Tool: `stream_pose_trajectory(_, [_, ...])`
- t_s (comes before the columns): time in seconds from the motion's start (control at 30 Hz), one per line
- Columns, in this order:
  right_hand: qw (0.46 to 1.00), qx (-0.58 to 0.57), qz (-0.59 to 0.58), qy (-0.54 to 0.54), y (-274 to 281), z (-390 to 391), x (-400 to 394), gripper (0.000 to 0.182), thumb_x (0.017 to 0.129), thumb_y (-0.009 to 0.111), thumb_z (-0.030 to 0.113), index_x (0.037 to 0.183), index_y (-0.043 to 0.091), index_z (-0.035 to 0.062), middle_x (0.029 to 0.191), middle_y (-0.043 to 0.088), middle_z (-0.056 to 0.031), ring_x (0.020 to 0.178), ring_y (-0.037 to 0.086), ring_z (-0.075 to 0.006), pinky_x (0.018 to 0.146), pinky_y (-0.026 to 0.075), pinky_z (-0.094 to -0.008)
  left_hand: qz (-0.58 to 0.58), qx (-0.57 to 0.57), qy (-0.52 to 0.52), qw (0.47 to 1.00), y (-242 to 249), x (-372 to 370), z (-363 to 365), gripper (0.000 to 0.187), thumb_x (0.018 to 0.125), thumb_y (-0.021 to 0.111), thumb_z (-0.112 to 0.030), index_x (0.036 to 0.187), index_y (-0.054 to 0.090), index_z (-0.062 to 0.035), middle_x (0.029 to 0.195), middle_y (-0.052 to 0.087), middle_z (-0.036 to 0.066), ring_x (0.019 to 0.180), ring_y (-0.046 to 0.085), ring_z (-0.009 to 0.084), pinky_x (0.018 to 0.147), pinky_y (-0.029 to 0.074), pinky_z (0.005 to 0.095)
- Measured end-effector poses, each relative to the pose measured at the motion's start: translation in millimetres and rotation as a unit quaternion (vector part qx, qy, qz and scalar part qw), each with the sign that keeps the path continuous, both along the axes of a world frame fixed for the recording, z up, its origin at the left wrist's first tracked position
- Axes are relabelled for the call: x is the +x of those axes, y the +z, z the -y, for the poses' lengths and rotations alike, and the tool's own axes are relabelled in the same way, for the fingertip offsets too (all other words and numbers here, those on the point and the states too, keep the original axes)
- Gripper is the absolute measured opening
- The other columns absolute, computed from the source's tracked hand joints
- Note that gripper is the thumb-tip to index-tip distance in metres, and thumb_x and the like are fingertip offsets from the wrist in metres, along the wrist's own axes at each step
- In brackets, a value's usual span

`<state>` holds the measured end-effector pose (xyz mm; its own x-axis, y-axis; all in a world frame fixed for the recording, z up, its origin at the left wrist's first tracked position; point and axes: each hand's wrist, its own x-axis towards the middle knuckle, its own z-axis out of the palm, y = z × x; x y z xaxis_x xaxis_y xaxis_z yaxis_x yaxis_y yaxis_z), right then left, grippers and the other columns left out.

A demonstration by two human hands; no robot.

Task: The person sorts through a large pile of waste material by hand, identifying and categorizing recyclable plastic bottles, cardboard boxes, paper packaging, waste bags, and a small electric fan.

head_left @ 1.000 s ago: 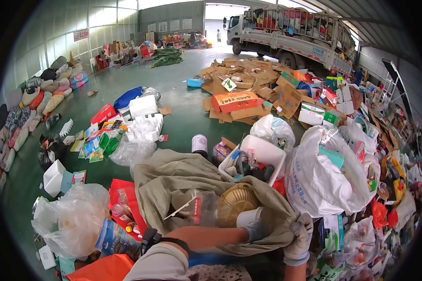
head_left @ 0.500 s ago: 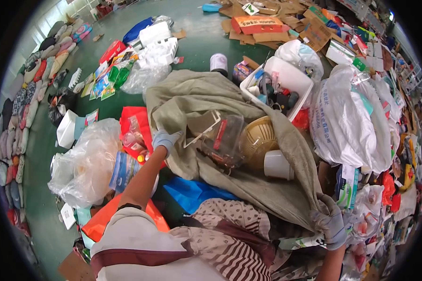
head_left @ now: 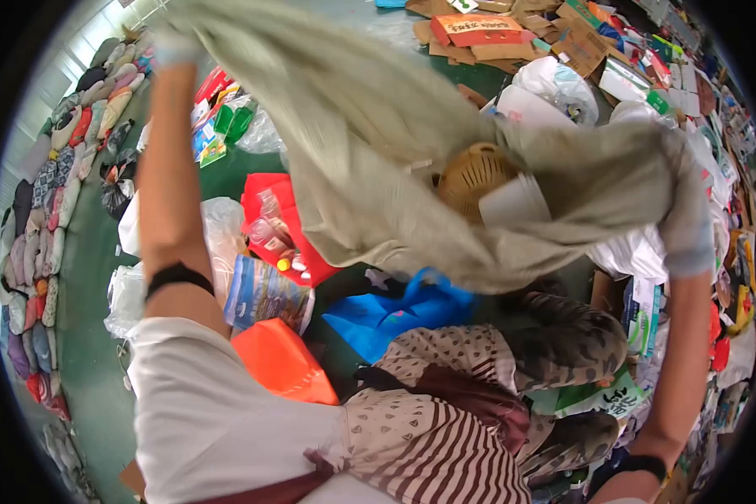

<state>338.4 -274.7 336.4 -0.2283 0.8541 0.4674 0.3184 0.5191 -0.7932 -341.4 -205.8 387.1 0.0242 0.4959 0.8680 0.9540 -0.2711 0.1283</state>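
Note:
A large grey-green woven sack (head_left: 378, 143) is stretched across the view, lifted and blurred by motion. Up at the far left, my left hand (head_left: 176, 49), gloved and smeared, is closed on one end of it. My right hand (head_left: 685, 235), also in a pale glove, grips the other end at the right. In the sagging fold lie a tan slotted plastic basket (head_left: 481, 178) and a white plastic tub (head_left: 519, 202). Below the fabric are a red bag (head_left: 311, 252) with clear plastic bottles (head_left: 269, 228) and a blue bag (head_left: 403, 317).
An orange bag (head_left: 284, 361) and a printed blue plastic bag (head_left: 269, 290) lie near my legs. Flattened cardboard (head_left: 580, 46) is heaped at the back right. Mixed waste piles line the right side. Rolled cloth bundles (head_left: 46, 202) are stacked along the left.
Both my hands have risen with the sack, the left one far up and leftward. The clear plastic box and white frame that lay on the sack are out of sight; the basket and tub have tilted.

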Motion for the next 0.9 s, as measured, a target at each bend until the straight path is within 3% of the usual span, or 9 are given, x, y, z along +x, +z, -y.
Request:
stream_pose_trajectory(0.1, [0.984, 0.048, -0.102, 0.14, 45.4, -37.6, -14.7, 0.035, 0.091, 0.043, 0.018, 0.122, 0.048, 0.001, 0.118, 0.054, -0.0098, 0.107, 0.051, -0.0167, 0.095, 0.038, -0.0293, 0.347, -0.003, -0.294, 0.891, 149.0, 68.6, 59.7, 0.039, 0.085, 0.049, -0.03, 0.112, 0.052, -0.0029, 0.112, 0.056, 0.014, 0.103, 0.054, 0.0246, 0.09, 0.043, 0.0389])
stream_pose_trajectory(0.23, [0.976, -0.08, -0.191, 0.062, 98.5, -56.0, -36.4, 0.062, 0.081, 0.052, 0.043, 0.129, 0.039, 0.0056, 0.126, 0.046, -0.0156, 0.113, 0.046, -0.029, 0.097, 0.034, -0.0449, 0.414, -0.044, -0.337, 0.844, 206.0, 74.6, 94.5, 0.042, 0.086, 0.046, -0.034, 0.117, 0.05, -0.0061, 0.116, 0.054, 0.012, 0.107, 0.052, 0.0243, 0.093, 0.041, 0.0396])
stream_pose_trajectory(0.27, [0.968, -0.123, -0.217, 0.017, 103.9, -53.3, -38.0, 0.071, 0.078, 0.054, 0.05, 0.131, 0.036, 0.0069, 0.129, 0.043, -0.0177, 0.115, 0.044, -0.0333, 0.098, 0.032, -0.0502, 0.437, -0.059, -0.327, 0.836, 195.1, 64.0, 91.9, 0.043, 0.086, 0.046, -0.036, 0.118, 0.05, -0.007, 0.117, 0.054, 0.011, 0.108, 0.051, 0.0242, 0.093, 0.041, 0.0397])
stream_pose_trajectory(0.37, [0.943, -0.121, -0.294, -0.098, 54.3, -73.4, -11.0, 0.035, 0.086, 0.054, 0.021, 0.117, 0.052, 0.0042, 0.108, 0.059, -0.0068, 0.097, 0.056, -0.0145, 0.086, 0.045, -0.0281, 0.54, -0.096, -0.292, 0.783, 115.2, 12.0, 67.3, 0.045, 0.088, 0.044, -0.039, 0.121, 0.048, -0.0094, 0.12, 0.052, 0.009, 0.11, 0.05, 0.0239, 0.095, 0.04, 0.0403])
stream_pose_trajectory(0.5, [0.946, -0.192, -0.249, -0.071, -30.3, -27.0, 18.1, 0.026, 0.084, 0.054, 0.017, 0.106, 0.057, 0.0045, 0.102, 0.06, -0.0073, 0.095, 0.055, -0.0161, 0.085, 0.044, -0.0285, 0.711, -0.117, -0.207, 0.662, -32.8, -0.3, 29.6, 0.048, 0.089, 0.041, -0.044, 0.125, 0.046, -0.0126, 0.124, 0.05, 0.006, 0.114, 0.048, 0.0236, 0.097, 0.038, 0.0409])
stream_pose_trajectory(0.63, [0.971, -0.169, -0.038, -0.165, -88.5, 25.5, 65.8, 0.027, 0.088, 0.041, 0.011, 0.11, 0.055, 0.0006, 0.105, 0.056, -0.0081, 0.101, 0.05, -0.0151, 0.091, 0.039, -0.0281, 0.366, -0.24, 0.134, 0.889, -216.3, -136.5, -37.8, 0.052, 0.091, 0.039, -0.042, 0.12, 0.05, -0.0007, 0.11, 0.058, 0.008, 0.1, 0.052, 0.0166, 0.088, 0.041, 0.0294])
stream_pose_trajectory(0.73, [0.915, -0.314, -0.158, -0.197, -112.3, 67.2, 64.7, 0.026, 0.079, 0.061, 0.012, 0.103, 0.058, 0.0033, 0.086, 0.057, 0.0001, 0.078, 0.05, -0.0092, 0.074, 0.041, -0.0242, -0.134, -0.333, 0.516, 0.778, -121.4, 104.0, 38.6, 0.051, 0.077, 0.055, -0.021, 0.126, 0.045, -0.018, 0.122, 0.049, 0.016, 0.111, 0.048, 0.0304, 0.093, 0.038, 0.0408])
stream_pose_trajectory(0.8, [0.904, -0.321, -0.205, -0.193, -140.2, 83.5, 62.2, 0.025, 0.08, 0.058, 0.003, 0.105, 0.055, -0.0015, 0.088, 0.058, -0.0017, 0.076, 0.05, -0.0078, 0.069, 0.042, -0.021, -0.198, -0.07, 0.319, 0.924, -112.1, 171.8, 34.1, 0.045, 0.074, 0.055, -0.016, 0.119, 0.05, -0.0176, 0.114, 0.053, 0.016, 0.106, 0.049, 0.0315, 0.091, 0.038, 0.0411])
stream_pose_trajectory(0.9, [0.922, -0.308, -0.157, -0.175, -156.2, 91.3, 68.1, 0.023, 0.082, 0.057, 0.002, 0.104, 0.053, -0.0027, 0.087, 0.057, -0.001, 0.072, 0.051, -0.0056, 0.064, 0.043, -0.0188, -0.23, -0.401, -0.132, 0.877, -144.6, 309.4, 47.5, 0.032, 0.071, 0.055, -0.016, 0.102, 0.062, -0.0134, 0.1, 0.062, 0.01, 0.093, 0.057, 0.0278, 0.081, 0.043, 0.038])
